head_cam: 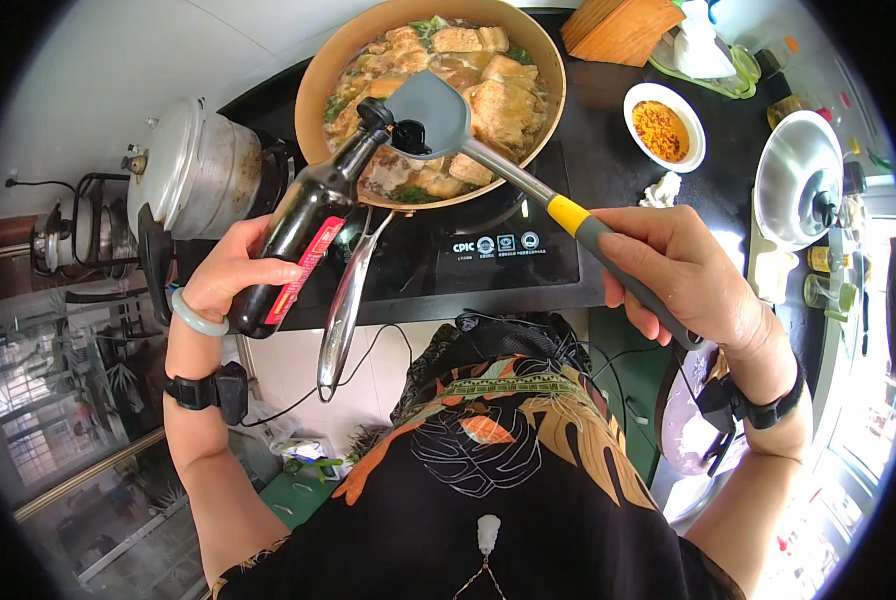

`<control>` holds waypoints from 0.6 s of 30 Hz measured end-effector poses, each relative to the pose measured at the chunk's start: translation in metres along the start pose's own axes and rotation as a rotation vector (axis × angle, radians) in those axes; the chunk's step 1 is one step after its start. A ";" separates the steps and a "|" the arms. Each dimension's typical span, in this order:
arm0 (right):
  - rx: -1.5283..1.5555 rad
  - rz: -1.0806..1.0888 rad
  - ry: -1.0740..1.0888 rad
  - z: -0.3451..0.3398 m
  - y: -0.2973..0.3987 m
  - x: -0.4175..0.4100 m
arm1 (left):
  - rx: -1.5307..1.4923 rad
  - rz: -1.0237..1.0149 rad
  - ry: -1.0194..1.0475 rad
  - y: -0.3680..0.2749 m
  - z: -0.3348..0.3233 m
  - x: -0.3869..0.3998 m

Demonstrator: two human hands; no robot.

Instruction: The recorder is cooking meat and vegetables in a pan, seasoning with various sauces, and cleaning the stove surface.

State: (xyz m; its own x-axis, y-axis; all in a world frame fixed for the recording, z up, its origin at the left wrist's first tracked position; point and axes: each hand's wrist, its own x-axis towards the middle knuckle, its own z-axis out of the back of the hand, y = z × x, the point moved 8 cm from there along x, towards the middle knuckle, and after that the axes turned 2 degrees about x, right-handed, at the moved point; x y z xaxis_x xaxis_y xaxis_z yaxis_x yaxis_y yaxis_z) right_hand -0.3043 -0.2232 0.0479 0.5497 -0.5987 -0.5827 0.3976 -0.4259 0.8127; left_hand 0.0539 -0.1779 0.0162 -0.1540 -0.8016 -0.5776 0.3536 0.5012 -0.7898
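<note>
My left hand (249, 266) grips a dark glass bottle (320, 196) with a red label, tilted so its neck reaches over the pan. Dark liquid lies on the grey spatula head (434, 109) at the bottle's mouth. The spatula's grey and yellow handle is in my right hand (677, 270). Below the spatula head, a tan frying pan (307, 97) holds browned slabs of food (502, 105) and green leaves in bubbling broth. Its metal handle (349, 315) points towards me, past the edge of the black cooktop (508, 262).
A pressure cooker (207, 172) stands left of the pan. To the right are a white bowl (694, 150) of orange-red food, a crumpled white piece (661, 190), a steel lid (797, 180) and several jars. A wooden block (616, 30) stands at the back.
</note>
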 end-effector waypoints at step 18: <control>-0.200 0.092 -0.104 0.035 0.035 0.052 | -0.195 -0.339 -0.189 -0.013 -0.006 0.002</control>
State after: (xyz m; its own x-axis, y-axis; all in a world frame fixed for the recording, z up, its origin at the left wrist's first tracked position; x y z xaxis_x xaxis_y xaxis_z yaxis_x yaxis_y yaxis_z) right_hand -0.2881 -0.2929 0.0459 0.5159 -0.6994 -0.4947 0.4929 -0.2300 0.8391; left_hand 0.0436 -0.1839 0.0241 -0.0538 -0.9680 -0.2452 0.1284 0.2368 -0.9630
